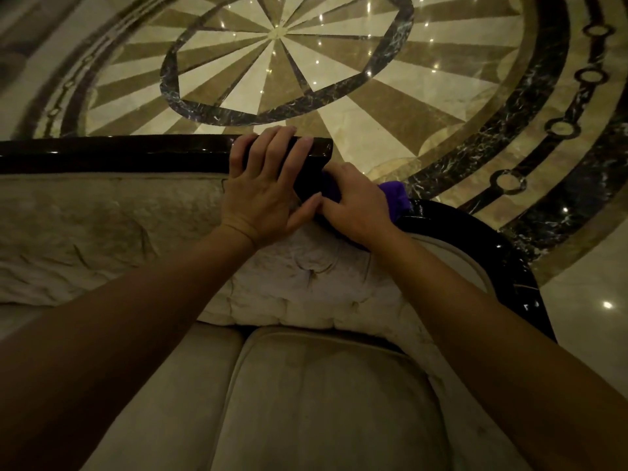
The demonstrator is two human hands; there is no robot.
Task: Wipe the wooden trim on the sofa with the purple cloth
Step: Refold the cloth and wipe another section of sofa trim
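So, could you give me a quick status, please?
Left hand gripping dark glossy wooden trim. Right hand presses purple cloth on trim's corner. Nothing in the way.

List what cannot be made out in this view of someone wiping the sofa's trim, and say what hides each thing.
- Purple cloth, head view: mostly covered by the right hand.
- Wooden trim at the corner: hidden under the left hand and its fingers.
- Sofa seat cushion: crossed by both forearms and cut off by the bottom edge.
- Floor at top left: blurred.

wooden trim (112,154) dark, glossy; sofa (102,232) matt beige velvety fabric; purple cloth (396,195) soft; floor (373,130) polished marble.
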